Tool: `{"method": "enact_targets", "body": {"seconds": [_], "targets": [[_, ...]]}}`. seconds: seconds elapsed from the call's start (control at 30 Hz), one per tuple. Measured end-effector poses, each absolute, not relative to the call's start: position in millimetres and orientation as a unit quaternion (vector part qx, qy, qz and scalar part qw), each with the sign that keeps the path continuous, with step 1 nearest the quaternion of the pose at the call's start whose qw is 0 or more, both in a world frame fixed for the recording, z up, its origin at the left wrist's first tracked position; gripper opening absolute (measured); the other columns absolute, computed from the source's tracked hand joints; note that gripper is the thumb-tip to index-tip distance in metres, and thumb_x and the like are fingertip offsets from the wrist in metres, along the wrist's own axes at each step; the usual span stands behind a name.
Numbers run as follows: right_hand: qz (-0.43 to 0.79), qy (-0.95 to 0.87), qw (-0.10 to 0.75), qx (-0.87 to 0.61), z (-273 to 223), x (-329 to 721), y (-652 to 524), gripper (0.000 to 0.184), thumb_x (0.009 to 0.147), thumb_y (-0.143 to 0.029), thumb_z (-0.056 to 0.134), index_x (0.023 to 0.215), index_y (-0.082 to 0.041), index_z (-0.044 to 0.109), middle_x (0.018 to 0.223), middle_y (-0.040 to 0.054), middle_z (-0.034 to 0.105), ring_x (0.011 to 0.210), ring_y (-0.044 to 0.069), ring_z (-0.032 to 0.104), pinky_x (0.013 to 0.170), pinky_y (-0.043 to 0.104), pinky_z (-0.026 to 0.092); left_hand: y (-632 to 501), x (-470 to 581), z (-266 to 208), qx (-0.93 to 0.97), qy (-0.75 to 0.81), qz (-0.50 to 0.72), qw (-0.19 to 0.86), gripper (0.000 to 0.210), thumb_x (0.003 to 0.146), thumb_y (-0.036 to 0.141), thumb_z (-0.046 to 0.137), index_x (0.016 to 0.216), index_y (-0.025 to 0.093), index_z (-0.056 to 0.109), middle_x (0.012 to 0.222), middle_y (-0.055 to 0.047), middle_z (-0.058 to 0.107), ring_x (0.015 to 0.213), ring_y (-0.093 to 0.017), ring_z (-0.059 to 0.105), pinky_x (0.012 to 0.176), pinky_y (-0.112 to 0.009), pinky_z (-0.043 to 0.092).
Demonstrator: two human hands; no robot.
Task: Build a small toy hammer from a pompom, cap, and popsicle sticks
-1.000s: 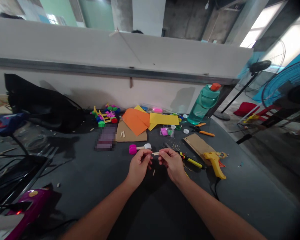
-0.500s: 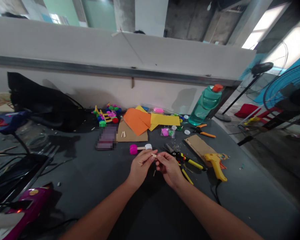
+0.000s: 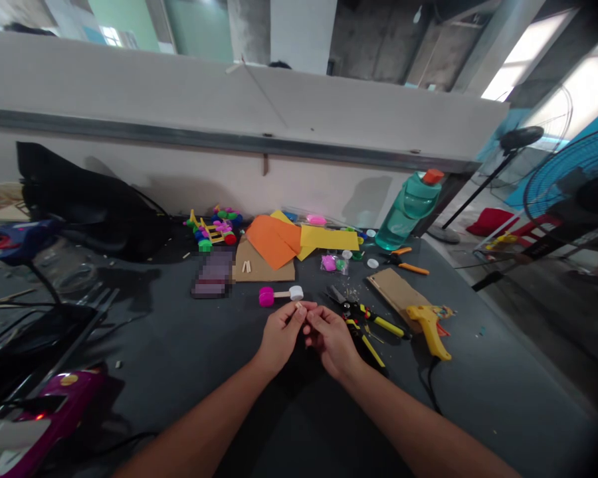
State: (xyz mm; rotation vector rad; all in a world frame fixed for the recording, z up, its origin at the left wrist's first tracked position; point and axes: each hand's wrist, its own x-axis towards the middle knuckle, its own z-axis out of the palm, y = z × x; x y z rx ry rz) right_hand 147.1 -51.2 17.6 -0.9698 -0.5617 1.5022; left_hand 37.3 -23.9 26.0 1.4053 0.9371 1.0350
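My left hand (image 3: 282,335) is closed in a pinch, with the pale end of a short wooden stick (image 3: 299,305) showing at its thumb and fingertip. My right hand (image 3: 333,338) meets it, its thumb and forefinger pressed together against the left fingertips; what lies between them is hidden. Just beyond the hands rests a wooden stick with a magenta round end (image 3: 266,297) and a white round end (image 3: 296,293). To the right of my right hand lie pliers with yellow-and-black handles (image 3: 383,325) among small scraps.
Cardboard (image 3: 266,271) bears two short sticks (image 3: 246,267) and orange paper (image 3: 274,239). A yellow glue gun (image 3: 431,328) leans on more cardboard (image 3: 393,292) at right. A teal bottle (image 3: 403,212), a phone (image 3: 213,275) and a colourful stick model (image 3: 212,229) stand or lie farther back.
The short stick was visible between both hands' fingertips; now only its end shows at the left fingers. The right hand has shifted slightly left. A small stick piece below the hands no longer shows.
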Motion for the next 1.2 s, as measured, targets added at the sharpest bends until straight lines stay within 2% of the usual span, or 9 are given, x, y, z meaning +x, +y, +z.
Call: {"method": "enact_targets", "body": {"seconds": [0.17,0.27,0.37,0.47,0.6,0.67,0.8,0.93,1.2], "targets": [[0.588,-0.316,0.562,-0.488,19,152,-51,0.026,0.068,-0.039,0.07,0.074,-0.017,0.058,0.057,-0.0026,0.057,0.047,0.009,0.051,0.041,0.019,0.042,-20,35,26,0.609,0.385,0.466,0.513,0.025,0.089,0.032,0.043,0.085,0.016,0.062,0.091,-0.007,0.067,0.089,-0.019,0.06,0.082,-0.029,0.045],[0.437,-0.434,0.564,-0.55,23,160,-53,0.022,0.073,-0.036,0.065,0.084,-0.019,0.06,0.073,0.0008,0.061,0.061,0.014,0.057,0.047,0.023,0.045,-18,33,24,0.647,0.391,0.467,0.459,0.023,0.09,0.029,0.04,0.083,0.017,0.059,0.084,-0.004,0.065,0.082,-0.016,0.059,0.077,-0.027,0.044],[0.281,-0.55,0.558,-0.555,27,167,-54,0.014,0.076,-0.029,0.063,0.087,-0.021,0.062,0.084,0.0027,0.061,0.074,0.016,0.058,0.061,0.026,0.048,-18,31,19,0.712,0.375,0.409,0.43,0.023,0.09,0.027,0.04,0.084,0.016,0.059,0.077,-0.002,0.061,0.072,-0.014,0.055,0.068,-0.024,0.042],[0.226,-0.61,0.532,-0.542,29,170,-55,0.01,0.076,-0.023,0.062,0.086,-0.023,0.066,0.085,0.0035,0.061,0.078,0.017,0.058,0.066,0.028,0.047,-18,31,13,0.747,0.373,0.354,0.422,0.023,0.089,0.024,0.04,0.081,0.016,0.059,0.073,-0.002,0.06,0.068,-0.014,0.054,0.063,-0.023,0.04],[0.225,-0.627,0.518,-0.537,28,171,-53,0.007,0.075,-0.021,0.061,0.078,-0.023,0.068,0.079,0.0031,0.063,0.076,0.017,0.058,0.067,0.029,0.046,-18,32,10,0.758,0.395,0.325,0.405,0.025,0.086,0.025,0.044,0.069,0.015,0.059,0.064,-0.001,0.058,0.061,-0.013,0.051,0.058,-0.023,0.037],[0.263,-0.597,0.526,-0.546,27,172,-52,0.006,0.075,-0.022,0.062,0.073,-0.022,0.068,0.073,0.002,0.063,0.071,0.017,0.058,0.065,0.028,0.046,-17,33,11,0.742,0.393,0.332,0.429,0.027,0.085,0.028,0.047,0.066,0.015,0.06,0.062,0.0,0.057,0.06,-0.013,0.051,0.057,-0.023,0.037],[0.382,-0.436,0.576,-0.576,23,175,-45,0.013,0.071,-0.032,0.065,0.072,-0.019,0.066,0.062,-0.0009,0.06,0.055,0.012,0.052,0.052,0.024,0.043,-17,35,19,0.628,0.372,0.365,0.577,0.025,0.081,0.036,0.054,0.081,0.014,0.065,0.072,-0.003,0.064,0.068,-0.015,0.058,0.063,-0.024,0.044],[0.453,-0.314,0.627,-0.55,21,177,-40,0.024,0.063,-0.039,0.071,0.071,-0.017,0.064,0.056,-0.0034,0.055,0.05,0.01,0.046,0.046,0.021,0.038,-16,35,23,0.504,0.361,0.378,0.688,0.031,0.077,0.041,0.059,0.082,0.012,0.064,0.069,-0.004,0.066,0.06,-0.013,0.058,0.059,-0.025,0.047],[0.474,-0.293,0.638,-0.532,19,174,-40,0.026,0.061,-0.038,0.074,0.069,-0.016,0.064,0.052,-0.0046,0.053,0.048,0.008,0.045,0.046,0.02,0.036,-18,37,21,0.533,0.363,0.343,0.683,0.032,0.072,0.043,0.065,0.071,0.011,0.063,0.059,-0.002,0.063,0.05,-0.01,0.053,0.05,-0.021,0.042]]}}
